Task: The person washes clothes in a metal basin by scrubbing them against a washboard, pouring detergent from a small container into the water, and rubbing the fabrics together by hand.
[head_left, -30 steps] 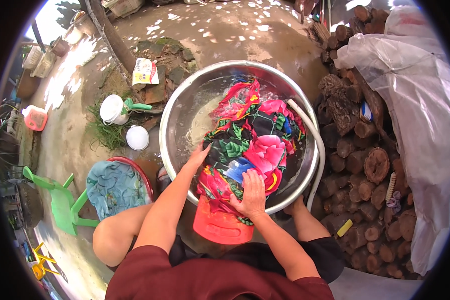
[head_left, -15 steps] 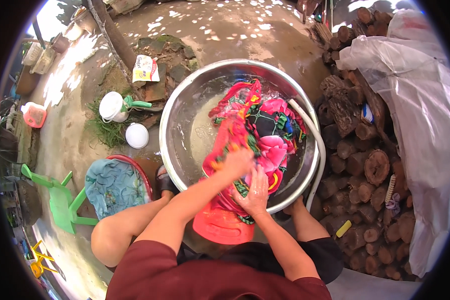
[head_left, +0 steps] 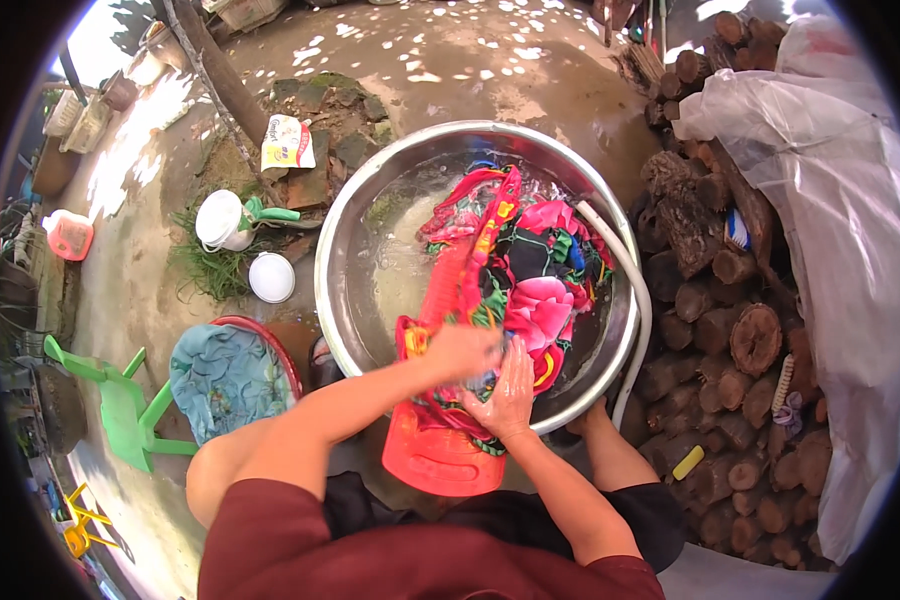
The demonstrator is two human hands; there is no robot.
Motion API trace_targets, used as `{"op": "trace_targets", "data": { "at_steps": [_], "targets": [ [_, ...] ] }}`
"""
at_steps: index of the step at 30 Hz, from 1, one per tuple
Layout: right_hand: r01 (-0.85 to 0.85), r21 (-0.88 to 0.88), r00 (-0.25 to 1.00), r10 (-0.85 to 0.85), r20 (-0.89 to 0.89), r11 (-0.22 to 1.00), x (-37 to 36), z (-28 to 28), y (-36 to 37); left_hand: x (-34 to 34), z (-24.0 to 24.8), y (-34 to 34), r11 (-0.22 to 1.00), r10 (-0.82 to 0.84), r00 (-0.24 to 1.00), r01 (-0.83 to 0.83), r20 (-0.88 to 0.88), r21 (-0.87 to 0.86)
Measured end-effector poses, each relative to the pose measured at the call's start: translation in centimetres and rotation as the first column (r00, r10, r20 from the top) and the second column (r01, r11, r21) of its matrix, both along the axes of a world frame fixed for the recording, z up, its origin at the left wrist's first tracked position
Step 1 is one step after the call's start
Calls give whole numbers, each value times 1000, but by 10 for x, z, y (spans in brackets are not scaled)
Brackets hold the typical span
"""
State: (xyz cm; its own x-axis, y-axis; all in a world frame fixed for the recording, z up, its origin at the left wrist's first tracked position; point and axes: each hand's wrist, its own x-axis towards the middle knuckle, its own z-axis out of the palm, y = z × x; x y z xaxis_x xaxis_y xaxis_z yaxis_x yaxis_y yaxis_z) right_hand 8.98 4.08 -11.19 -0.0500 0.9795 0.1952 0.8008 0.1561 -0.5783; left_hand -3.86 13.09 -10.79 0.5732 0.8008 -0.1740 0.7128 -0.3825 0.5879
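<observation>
A wet, flowered cloth (head_left: 538,310) in pink, red, black and green lies bunched in a wide metal basin (head_left: 332,290) with some water. Under part of it slopes a red plastic washboard (head_left: 440,462), its lower end jutting over the basin's near rim and its ridges showing farther up. My left hand (head_left: 464,352), slightly blurred, is closed on a fold of the cloth over the board. Just right of it, my right hand (head_left: 508,392) rests on the cloth with fingers stretched and thumb apart.
A pale hose (head_left: 630,265) hangs over the basin's right rim. To the left stand a red tub (head_left: 292,362) of blue cloth, a green stool (head_left: 125,410) and a white bucket (head_left: 222,222). Stacked logs (head_left: 755,338), partly under plastic sheeting (head_left: 800,150), line the right.
My left hand has moved toward me along the washboard, dragging cloth with it and baring more ridges. My right hand has barely shifted.
</observation>
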Motion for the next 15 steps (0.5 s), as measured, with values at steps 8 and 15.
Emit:
{"op": "trace_targets", "data": {
  "at_steps": [8,15],
  "targets": [
    [-86,-16,994,87,68,996,-4,7,7,-23,-40,28,918,349,937,-342,1,202],
    [-31,9,997,32,-75,999,7,3,2,-27,23,-54,951,-245,949,195,198,240]
  ]
}}
